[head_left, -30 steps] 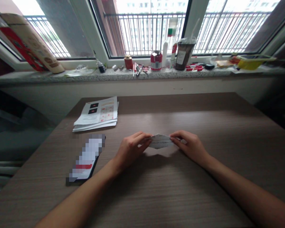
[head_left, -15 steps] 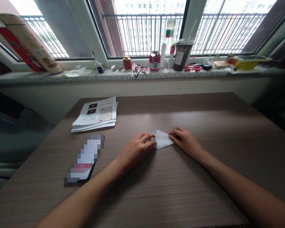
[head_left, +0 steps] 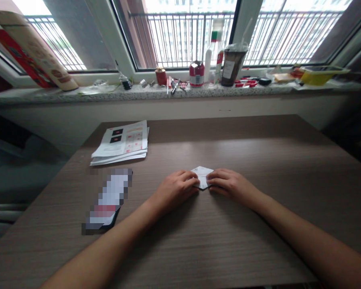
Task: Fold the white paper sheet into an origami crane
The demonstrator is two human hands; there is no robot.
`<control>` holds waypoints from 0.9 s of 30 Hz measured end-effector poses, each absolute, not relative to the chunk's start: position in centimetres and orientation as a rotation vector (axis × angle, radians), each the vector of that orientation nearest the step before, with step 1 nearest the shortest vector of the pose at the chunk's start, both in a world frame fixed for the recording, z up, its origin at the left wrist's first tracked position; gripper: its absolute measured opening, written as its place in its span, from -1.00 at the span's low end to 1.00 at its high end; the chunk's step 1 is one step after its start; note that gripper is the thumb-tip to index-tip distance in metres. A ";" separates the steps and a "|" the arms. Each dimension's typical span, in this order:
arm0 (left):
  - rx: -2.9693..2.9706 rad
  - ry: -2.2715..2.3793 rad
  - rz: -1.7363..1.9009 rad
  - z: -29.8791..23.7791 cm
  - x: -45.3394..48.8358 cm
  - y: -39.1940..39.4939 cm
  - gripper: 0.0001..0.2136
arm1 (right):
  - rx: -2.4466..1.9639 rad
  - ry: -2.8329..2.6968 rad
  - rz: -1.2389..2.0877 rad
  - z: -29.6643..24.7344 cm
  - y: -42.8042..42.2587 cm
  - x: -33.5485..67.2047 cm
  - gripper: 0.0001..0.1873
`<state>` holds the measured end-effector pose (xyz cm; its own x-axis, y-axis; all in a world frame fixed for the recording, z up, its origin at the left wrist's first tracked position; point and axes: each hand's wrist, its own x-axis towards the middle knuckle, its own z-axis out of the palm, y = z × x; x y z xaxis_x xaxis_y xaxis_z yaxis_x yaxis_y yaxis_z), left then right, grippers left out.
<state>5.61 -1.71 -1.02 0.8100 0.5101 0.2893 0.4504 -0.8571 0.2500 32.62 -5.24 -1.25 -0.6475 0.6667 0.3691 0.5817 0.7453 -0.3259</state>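
A small folded sheet of white paper [head_left: 202,178], with faint print on it, is at the middle of the brown table. My left hand [head_left: 178,185] grips its left side, fingers on top and the thumb at the near edge. On the right side my right hand [head_left: 227,182] grips the same paper, its fingers bent over the top and the thumb below. Both hands cover the paper's side corners. The near edge appears slightly raised from the table, with a dark shadow under it.
A phone [head_left: 110,200] with a blurred screen lies left of my left forearm. Behind it is a stack of printed sheets [head_left: 120,142]. Along the windowsill [head_left: 96,96] stand a red can [head_left: 196,74], a dark drink cup [head_left: 231,66], a bottle and a yellow container [head_left: 315,77].
My right hand has shifted from the paper's right tip to further over its right side, fingers now curled on top. The near edge has lifted slightly. My left hand stays on the left side.
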 end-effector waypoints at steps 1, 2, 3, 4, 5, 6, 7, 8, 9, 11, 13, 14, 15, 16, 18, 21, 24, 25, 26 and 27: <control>2.830 0.758 0.520 -1.0 5.6 -1.7 -0.85 | -0.942 -2.469 0.250 -1.3 -5.3 32.5 -0.81; 2.832 0.760 0.520 -1.1 5.7 -1.8 -0.86 | -0.939 -2.465 0.254 -1.4 -5.2 32.5 -0.81; 2.832 0.762 0.524 -1.1 5.7 -1.8 -0.86 | -0.935 -2.462 0.257 -1.5 -5.2 32.4 -0.80; 2.830 0.763 0.535 -1.2 5.7 -1.8 -0.87 | -0.931 -2.458 0.256 -1.6 -5.2 32.4 -0.80; 2.826 0.763 0.546 -1.2 5.8 -1.8 -0.87 | -0.932 -2.454 0.253 -1.6 -5.2 32.4 -0.80; 2.821 0.760 0.558 -1.3 5.8 -1.8 -0.88 | -0.936 -2.449 0.249 -1.6 -5.2 32.3 -0.81; 2.817 0.755 0.572 -1.3 5.8 -1.8 -0.88 | -0.945 -2.445 0.243 -1.6 -5.2 32.3 -0.81; 2.813 0.750 0.584 -1.3 5.8 -1.8 -0.88 | -0.957 -2.440 0.237 -1.6 -5.3 32.2 -0.81; 2.810 0.747 0.594 -1.3 5.9 -1.8 -0.88 | -0.969 -2.435 0.233 -1.6 -5.3 32.2 -0.82; 2.797 0.759 0.605 -1.2 5.9 -1.9 -0.88 | -0.997 -2.412 0.252 -1.6 -5.4 32.0 -0.83; 2.774 0.793 0.609 -1.2 6.0 -2.0 -0.91 | -1.030 -2.361 0.315 -1.7 -5.5 31.8 -0.86; 2.759 0.810 0.611 -1.2 6.1 -2.0 -0.92 | -1.049 -2.327 0.354 -1.8 -5.5 31.7 -0.88; 2.742 0.822 0.616 -1.2 6.1 -2.1 -0.93 | -1.065 -2.294 0.392 -1.8 -5.6 31.6 -0.90; 2.722 0.831 0.623 -1.3 6.2 -2.1 -0.94 | -1.078 -2.263 0.423 -1.9 -5.6 31.4 -0.92; 2.678 0.850 0.648 -1.4 6.3 -2.0 -0.95 | -1.101 -2.216 0.453 -2.1 -5.6 31.2 -0.93; 2.620 0.889 0.673 -1.6 6.6 -1.9 -0.96 | -1.146 -2.188 0.440 -2.2 -5.5 31.0 -0.94; 2.570 0.929 0.684 -1.6 6.9 -1.9 -0.95 | -1.163 -2.190 0.394 -2.2 -5.5 30.9 -0.93; 2.554 0.942 0.689 -1.6 7.0 -1.9 -0.94 | -1.166 -2.193 0.378 -2.2 -5.4 30.8 -0.91; 2.541 0.955 0.696 -1.6 7.1 -1.9 -0.93 | -1.169 -2.197 0.365 -2.2 -5.4 30.8 -0.89; 2.532 0.967 0.703 -1.6 7.2 -1.9 -0.92 | -1.176 -2.201 0.355 -2.2 -5.3 30.8 -0.88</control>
